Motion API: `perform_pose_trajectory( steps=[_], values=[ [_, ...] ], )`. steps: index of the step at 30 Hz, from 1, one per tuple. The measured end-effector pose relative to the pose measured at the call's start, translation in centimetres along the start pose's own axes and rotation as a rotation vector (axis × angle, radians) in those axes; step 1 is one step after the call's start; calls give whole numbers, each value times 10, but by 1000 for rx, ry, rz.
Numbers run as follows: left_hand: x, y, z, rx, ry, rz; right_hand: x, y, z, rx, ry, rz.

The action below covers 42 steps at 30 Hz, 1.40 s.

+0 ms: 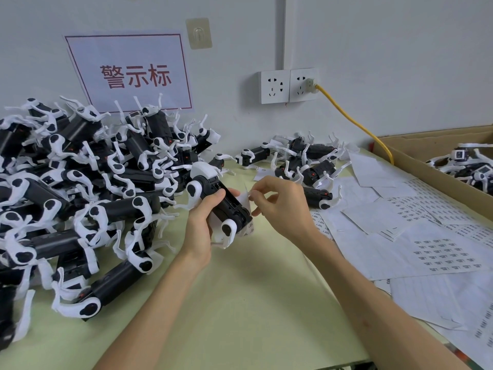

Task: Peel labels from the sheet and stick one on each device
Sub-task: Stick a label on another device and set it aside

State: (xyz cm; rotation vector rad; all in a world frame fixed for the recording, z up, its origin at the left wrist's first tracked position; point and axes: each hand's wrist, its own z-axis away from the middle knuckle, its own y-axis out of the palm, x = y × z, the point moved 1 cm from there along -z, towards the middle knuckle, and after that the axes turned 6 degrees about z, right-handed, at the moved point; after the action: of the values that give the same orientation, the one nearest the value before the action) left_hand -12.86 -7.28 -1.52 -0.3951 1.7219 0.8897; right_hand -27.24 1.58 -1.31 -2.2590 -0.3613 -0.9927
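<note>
My left hand (201, 222) grips a black and white robot-dog device (226, 206), belly side up, above the table's middle. A small strip of label sheet (244, 201) lies against the device's right side. My right hand (277, 206) pinches the strip's upper edge with thumb and forefinger, right beside the device. Whether a label has lifted off the strip is too small to tell.
A big heap of the same devices (80, 188) fills the left side. A smaller group (304, 161) lies at the back. Label sheets (426, 241) cover the right of the pale green table (240, 303). A cardboard box (416, 156) holds more devices. A yellow cable (354, 121) runs from the wall socket.
</note>
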Motion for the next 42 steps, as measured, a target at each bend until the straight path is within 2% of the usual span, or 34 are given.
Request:
perform_pose_trajectory(
  steps=[6, 10, 14, 19, 22, 24, 27, 29, 34, 38, 42],
  values=[
    [0, 0, -2, -68, 15, 6, -1, -4, -1, -72, 73, -39],
    [0, -3, -6, -225, -17, 91, -1, -7, -3, -94, 109, -89],
    [-3, -7, -6, -384, 121, -14, -1, -6, -4, -66, 100, -106],
    [-4, -10, -1, -346, 273, -242, 1, -5, -3, -45, 70, -116],
    [-5, -9, 1, -246, 389, -252, 1, -5, -3, -59, 57, -113],
    [-7, -7, 1, -167, 289, -185, 2, -5, -2, -85, 38, -113],
    [-10, 0, 0, -38, -72, 109, 4, -3, 0, -140, -16, -83],
    [-9, 6, 2, 14, -207, 219, 5, -2, 1, -147, -45, -54],
    [-7, 6, 0, 5, -197, 441, 2, -2, 0, -116, -62, -22],
    [-8, 1, -4, 31, -173, 489, 1, 0, -1, -75, -84, -2],
    [-8, 2, -4, 23, -228, 452, 1, -1, 0, -98, -89, 3]
  ],
)
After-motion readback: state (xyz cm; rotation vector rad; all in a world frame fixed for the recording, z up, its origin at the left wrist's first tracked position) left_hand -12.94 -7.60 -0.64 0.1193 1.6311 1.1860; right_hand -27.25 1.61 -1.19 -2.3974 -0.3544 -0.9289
